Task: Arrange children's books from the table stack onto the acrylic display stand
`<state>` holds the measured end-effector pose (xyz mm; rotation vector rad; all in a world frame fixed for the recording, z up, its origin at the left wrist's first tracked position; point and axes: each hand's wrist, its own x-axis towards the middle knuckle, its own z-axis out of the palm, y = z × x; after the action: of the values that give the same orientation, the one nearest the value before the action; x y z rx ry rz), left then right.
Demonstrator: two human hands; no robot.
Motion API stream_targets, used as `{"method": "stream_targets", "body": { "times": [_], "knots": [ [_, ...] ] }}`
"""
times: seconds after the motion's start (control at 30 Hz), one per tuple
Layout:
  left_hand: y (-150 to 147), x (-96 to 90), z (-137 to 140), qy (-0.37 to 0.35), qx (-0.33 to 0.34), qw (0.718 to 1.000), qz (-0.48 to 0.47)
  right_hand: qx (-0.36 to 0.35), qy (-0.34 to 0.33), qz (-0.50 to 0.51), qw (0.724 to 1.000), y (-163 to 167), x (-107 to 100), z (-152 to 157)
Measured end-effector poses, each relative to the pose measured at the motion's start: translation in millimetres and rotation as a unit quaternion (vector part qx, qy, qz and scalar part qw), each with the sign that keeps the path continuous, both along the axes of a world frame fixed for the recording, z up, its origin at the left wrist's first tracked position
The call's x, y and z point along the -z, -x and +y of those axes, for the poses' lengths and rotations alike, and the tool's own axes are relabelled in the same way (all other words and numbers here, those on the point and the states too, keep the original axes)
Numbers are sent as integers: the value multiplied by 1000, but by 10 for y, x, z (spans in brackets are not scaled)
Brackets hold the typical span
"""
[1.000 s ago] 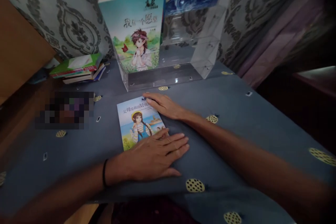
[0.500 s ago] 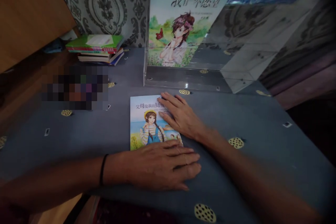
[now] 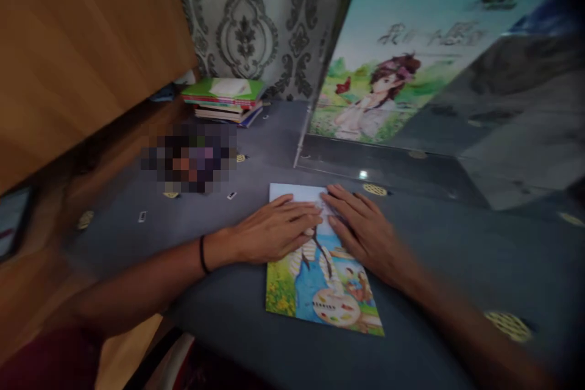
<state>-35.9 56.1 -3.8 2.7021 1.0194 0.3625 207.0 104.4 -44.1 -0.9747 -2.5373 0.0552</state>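
The left hand (image 3: 278,228) has moved up the book (image 3: 320,274), nearly meeting the right hand (image 3: 365,231); both press flat, fingers outstretched, on its cover, near the table's (image 3: 434,244) front edge.

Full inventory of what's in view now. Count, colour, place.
Lying book: 1, blue, green and yellow, on tablecloth under both hands
Standing book: 1, teal and green, in stand
Stand: 1, clear, beyond lying book
Book stack: 1, green on top, left of stand; book count unclear
Pixelated patch: 1, dark, nearer than stack; contents hidden
Tablecloth: 1, blue-grey with yellow pineapples, under the books
Patterned backdrop: 1, grey, behind stack
Wooden panel: 1, brown, upper left
Wristband: 1, black, left wrist
Left hand: 1, on lying book
Right hand: 1, on its right edge
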Motion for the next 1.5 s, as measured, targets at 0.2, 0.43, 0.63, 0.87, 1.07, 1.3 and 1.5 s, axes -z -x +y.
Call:
{"method": "stream_targets", "body": {
  "times": [0.2, 0.43, 0.63, 0.87, 1.07, 1.3, 1.5],
  "knots": [
    [135, 3, 173, -11, -129, 991, 8, -66, -137, 89, 984, 117, -171, -80],
    [238, 107, 293, -7, -153, 988, -31, -256, 24, 23, 966, 612, -388, -705],
    [350, 227, 367, 81, -148, 971, -169, -227, 99, -66, 966, 792, -349, -687],
    [446, 283, 485, 146, -129, 934, -299, -145, 89, -65, 983, 818, -296, -347],
    [331, 165, 382, 135, -168, 945, -246, -34, 2, -20, 999, 575, -17, -19],
    [269, 77, 295, 32, -172, 982, -64, -80, -48, 28, 995, 42, 420, 227],
    [261, 126, 293, -20, -165, 986, -19, -77, -58, 49, 994, -101, 534, -8]
  ]
}}
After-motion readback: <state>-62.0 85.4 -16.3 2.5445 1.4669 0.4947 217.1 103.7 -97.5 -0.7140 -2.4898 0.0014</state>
